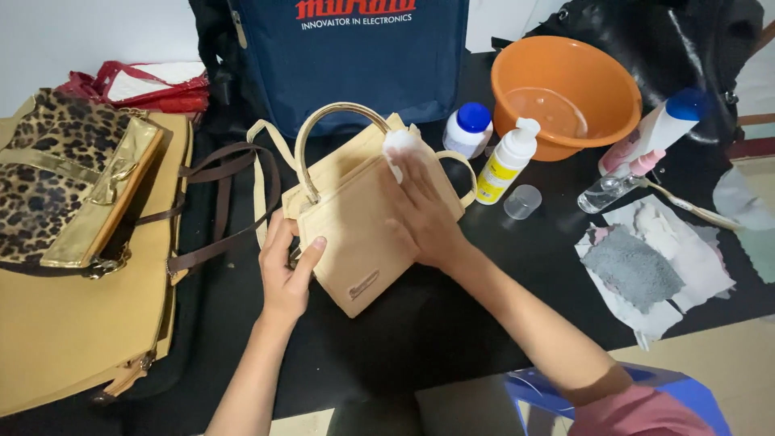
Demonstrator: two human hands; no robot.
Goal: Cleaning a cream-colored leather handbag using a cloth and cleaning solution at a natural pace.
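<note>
black cloth covers the table [420, 331], and a small beige handbag [359, 234] lies flat near its middle, arched handles pointing away from the person. the left hand [286, 270] grips the bag's left edge, thumb on the front panel, fingers curled behind. the right hand [424, 210] is spread flat on the front, pinning a small white wipe [397, 145] under its fingertips near the top. the bag looks light and fairly stiff, with a smooth leather-like face that might slide, so the side edge or the handle base seems the sure place to hold. behind it stand a white pump bottle [507, 165], a blue-capped jar [468, 129] and an orange basin [565, 93]. grey and white rags [646, 262] lie to the right, a leopard-print bag [60, 173] to the left.
</note>
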